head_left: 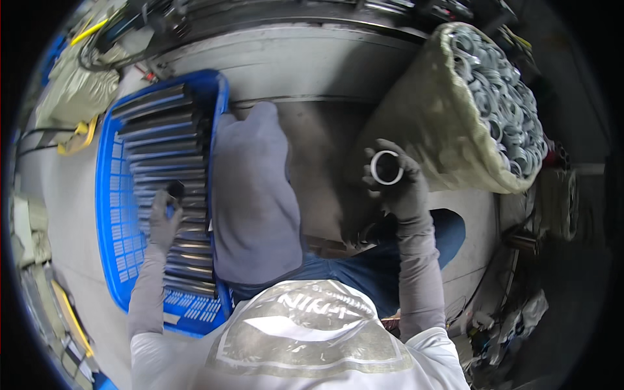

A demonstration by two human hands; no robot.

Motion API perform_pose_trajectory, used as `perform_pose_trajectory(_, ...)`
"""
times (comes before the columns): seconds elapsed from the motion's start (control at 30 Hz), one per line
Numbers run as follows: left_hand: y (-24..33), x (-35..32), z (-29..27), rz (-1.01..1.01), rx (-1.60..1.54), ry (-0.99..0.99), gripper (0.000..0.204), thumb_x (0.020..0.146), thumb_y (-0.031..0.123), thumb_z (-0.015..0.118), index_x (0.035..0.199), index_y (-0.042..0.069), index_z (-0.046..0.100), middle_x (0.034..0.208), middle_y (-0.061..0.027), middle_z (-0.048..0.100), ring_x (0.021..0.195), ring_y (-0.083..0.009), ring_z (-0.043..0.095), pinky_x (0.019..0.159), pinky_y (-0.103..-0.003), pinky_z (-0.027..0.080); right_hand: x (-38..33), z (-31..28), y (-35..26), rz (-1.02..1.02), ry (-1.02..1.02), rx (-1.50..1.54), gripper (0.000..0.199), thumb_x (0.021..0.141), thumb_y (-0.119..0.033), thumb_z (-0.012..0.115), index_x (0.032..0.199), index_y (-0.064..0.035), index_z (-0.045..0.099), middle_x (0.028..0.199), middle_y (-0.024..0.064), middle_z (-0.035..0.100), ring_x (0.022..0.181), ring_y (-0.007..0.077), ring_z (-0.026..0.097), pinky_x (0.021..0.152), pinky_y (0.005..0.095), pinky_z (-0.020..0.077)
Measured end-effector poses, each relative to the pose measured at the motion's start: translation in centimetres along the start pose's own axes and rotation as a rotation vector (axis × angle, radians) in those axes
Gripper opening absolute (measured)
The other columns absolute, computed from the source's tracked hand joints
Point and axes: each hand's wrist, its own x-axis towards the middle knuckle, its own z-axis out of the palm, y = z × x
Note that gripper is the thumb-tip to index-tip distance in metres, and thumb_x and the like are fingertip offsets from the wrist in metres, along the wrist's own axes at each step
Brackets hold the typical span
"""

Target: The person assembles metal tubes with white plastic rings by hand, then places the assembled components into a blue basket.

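My right hand (408, 188), in a grey glove, is closed on a pale metal ring (387, 168), held with its opening facing up in front of the big sack. The ring's inside looks dark. Over the blue plastic basket (221, 88) is my left hand (164, 221), also gloved. Its fingers curl about a small dark round piece (175, 189), too blurred to tell its kind. Beneath that hand, several dark metal tubes (166, 151) lie side by side across the basket.
A tall woven sack (416, 123) full of grey metal rings (500, 91) leans at the right. Grey cloth (257, 195) covers my left leg beside the basket. Another pale sack (78, 94) stands at the far left, and a pale panel (286, 62) runs along the back.
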Motion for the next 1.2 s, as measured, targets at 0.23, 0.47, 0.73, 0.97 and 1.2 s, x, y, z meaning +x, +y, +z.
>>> perform_pose_trajectory(0.23,28.0,12.2,-6.3,0.636,0.109,0.06,0.063,0.075,0.022,0.079,0.134,0.005,0.063,0.122,-0.0144,0.067,0.106,-0.0366,0.063,0.095,-0.047,0.048,1.2,3.3,1.6,-0.16,0.144,-0.257,0.042,0.112,-0.037,0.05,0.131,-0.0044,0.067,0.098,0.0044,0.072,0.081,0.0133,0.067,0.078,0.0287,0.0552)
perform_pose_trajectory(0.47,34.1,14.8,1.3,0.736,0.098,-0.163,0.059,0.08,0.027,0.079,0.129,0.001,0.061,0.11,-0.0145,0.067,0.102,-0.0312,0.068,0.09,-0.044,0.053,1.4,4.4,2.6,-0.626,0.169,-0.849,0.047,0.112,-0.031,0.037,0.123,0.0017,0.069,0.117,0.014,0.072,0.109,0.0227,0.07,0.099,0.0336,0.0531)
perform_pose_trajectory(0.73,34.7,14.9,2.3,0.783,0.149,-0.215,0.066,0.084,0.03,0.081,0.134,-0.003,0.055,0.111,-0.0148,0.067,0.097,-0.0305,0.07,0.087,-0.041,0.056,2.4,3.2,4.9,-0.745,0.257,-0.865,0.036,0.109,-0.021,0.047,0.115,0.0052,0.07,0.107,0.0144,0.073,0.095,0.0207,0.071,0.088,0.0325,0.0548)
perform_pose_trajectory(0.97,34.8,15.9,2.5,0.897,0.142,-0.218,0.07,0.083,0.026,0.081,0.139,-0.003,0.052,0.116,-0.0173,0.067,0.1,-0.0345,0.069,0.095,-0.043,0.056,4.0,5.0,7.5,-0.437,0.531,-0.688,0.02,0.104,-0.014,0.059,0.11,0.0007,0.069,0.094,0.0052,0.07,0.083,0.0127,0.063,0.073,0.0277,0.0512)
perform_pose_trajectory(1.2,32.6,11.1,0.5,0.475,-0.754,-0.339,0.042,0.095,0.017,0.076,0.13,-0.002,0.064,0.115,-0.0141,0.074,0.096,-0.03,0.072,0.088,-0.039,0.059,0.3,3.6,-1.0,-1.116,0.523,-1.308,0.033,0.083,0.001,0.063,0.115,-0.0022,0.068,0.111,0.0163,0.072,0.102,0.0345,0.072,0.089,0.0406,0.0576)
